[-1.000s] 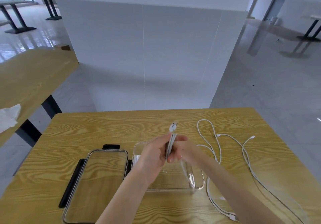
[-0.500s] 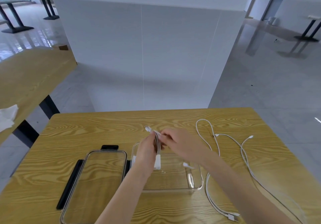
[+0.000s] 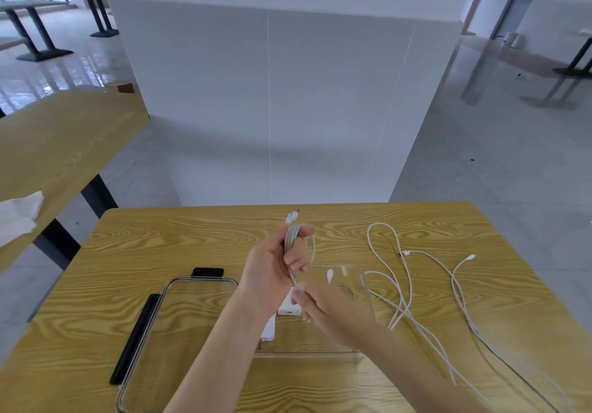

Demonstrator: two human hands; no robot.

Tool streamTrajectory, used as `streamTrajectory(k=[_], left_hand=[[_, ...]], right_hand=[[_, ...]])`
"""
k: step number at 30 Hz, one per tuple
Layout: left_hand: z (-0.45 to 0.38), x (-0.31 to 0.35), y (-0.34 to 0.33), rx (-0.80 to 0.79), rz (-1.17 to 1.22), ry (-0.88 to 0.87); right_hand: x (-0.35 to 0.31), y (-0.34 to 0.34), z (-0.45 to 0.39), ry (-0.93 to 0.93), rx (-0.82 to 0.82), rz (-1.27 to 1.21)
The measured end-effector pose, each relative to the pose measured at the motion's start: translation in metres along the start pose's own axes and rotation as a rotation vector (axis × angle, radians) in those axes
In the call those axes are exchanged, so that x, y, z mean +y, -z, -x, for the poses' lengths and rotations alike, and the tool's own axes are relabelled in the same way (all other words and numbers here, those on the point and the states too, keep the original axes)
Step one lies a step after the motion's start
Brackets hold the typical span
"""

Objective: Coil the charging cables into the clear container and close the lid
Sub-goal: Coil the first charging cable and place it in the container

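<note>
Worktop (image 3: 192, 239): wood-grain surface, carrying all items listed below.
Left hand (image 3: 272, 271): raised above the worktop, fingers curled shut around a bundle of grey cable (image 3: 293, 252) folded into several parallel strands; a white plug (image 3: 292, 217) sticks out above the fist.
Right hand (image 3: 323, 303): lower and nearer the camera, over the container, fingertips pinched on the lower end of the same cable (exact contact is blurred).
Container (image 3: 365, 284): clear, rectangular, open, lying on the worktop beneath both hands; a white adapter block (image 3: 288, 308) shows at its left side, partly hidden by the hands. A small white connector (image 3: 330, 274) appears over the container's far part; whether it lies inside or hangs cannot be told.
Lid (image 3: 192, 316): clear with black clips on its edges, flat on the worktop just left of the container, not fitted.
Loose cables (image 3: 407, 284): white, uncoiled, sprawled in loops on the worktop right of the container, crossing one another.
</note>
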State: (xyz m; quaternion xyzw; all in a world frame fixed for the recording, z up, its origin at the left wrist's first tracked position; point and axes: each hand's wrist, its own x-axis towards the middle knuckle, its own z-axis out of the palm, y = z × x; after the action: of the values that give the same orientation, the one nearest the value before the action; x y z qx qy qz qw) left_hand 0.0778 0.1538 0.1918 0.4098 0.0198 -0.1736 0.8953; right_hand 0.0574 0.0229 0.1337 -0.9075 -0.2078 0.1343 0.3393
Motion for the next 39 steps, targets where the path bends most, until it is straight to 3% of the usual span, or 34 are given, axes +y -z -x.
streamTrajectory(k=[5, 12, 16, 21, 24, 29, 39], left_hand=[[0.010, -0.008, 0.006, -0.094, -0.266, -0.068], [0.015, -0.019, 0.007, -0.030, -0.449, -0.062], [0.011, -0.027, 0.013, 0.133, -0.396, 0.012], [0.008, -0.028, 0.022, 0.167, -0.439, 0.068], [0.007, -0.028, 0.027, 0.110, -0.452, 0.056], [0.007, -0.030, 0.030, 0.074, -0.477, 0.032], [0.003, -0.044, 0.036, 0.194, -1.002, -0.140]], right_hand=[[0.017, 0.020, -0.017, -0.054, -0.016, 0.035], [0.014, 0.059, -0.030, -0.123, 0.099, 0.154], [0.002, 0.067, -0.021, -0.090, 0.082, -0.146], [-0.012, 0.059, -0.012, -0.086, 0.007, -0.406], [-0.011, 0.051, -0.010, -0.121, -0.060, -0.511], [-0.007, 0.042, -0.015, -0.040, 0.032, -0.090], [-0.006, 0.037, -0.017, -0.137, 0.135, -0.034]])
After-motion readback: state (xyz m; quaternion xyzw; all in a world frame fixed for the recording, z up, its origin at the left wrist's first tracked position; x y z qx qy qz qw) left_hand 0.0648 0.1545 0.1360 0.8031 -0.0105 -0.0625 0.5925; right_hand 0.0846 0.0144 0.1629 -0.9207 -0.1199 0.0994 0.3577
